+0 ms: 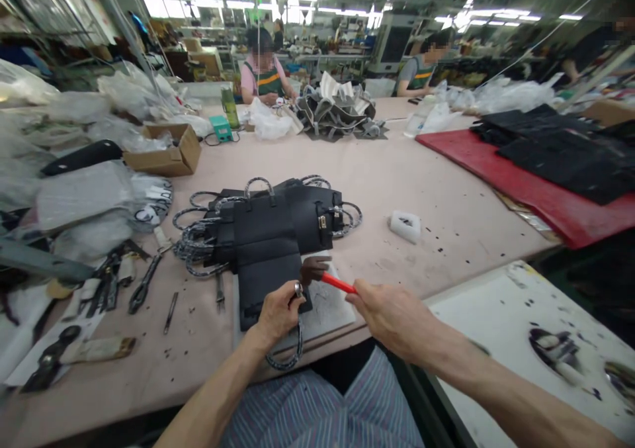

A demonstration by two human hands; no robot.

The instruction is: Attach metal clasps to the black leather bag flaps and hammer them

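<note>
My right hand (pixel 384 312) is wrapped round the red handle of a hammer (pixel 338 283). The hammer's dark head (pixel 313 269) is a little blurred and hangs just above and beyond my left hand (pixel 278 312). Closed in a pinch, my left hand holds a short metal punch (pixel 297 289) upright over a black leather bag piece (pixel 264 282); its lower end is hidden by the fingers. Part of this piece lies on a pale block (pixel 331 302). A black-and-white rope handle (pixel 297 349) loops down toward my lap. Behind lie more black bag pieces (pixel 312 213) with rope handles.
Pliers (pixel 143 286) and another hammer (pixel 52 355) lie on the left. A white block (pixel 405 226) with dark bits stands at right. Farther off are a cardboard box (pixel 171 150), a grey scrap heap (pixel 337 110), a red board (pixel 520 177) and people at work.
</note>
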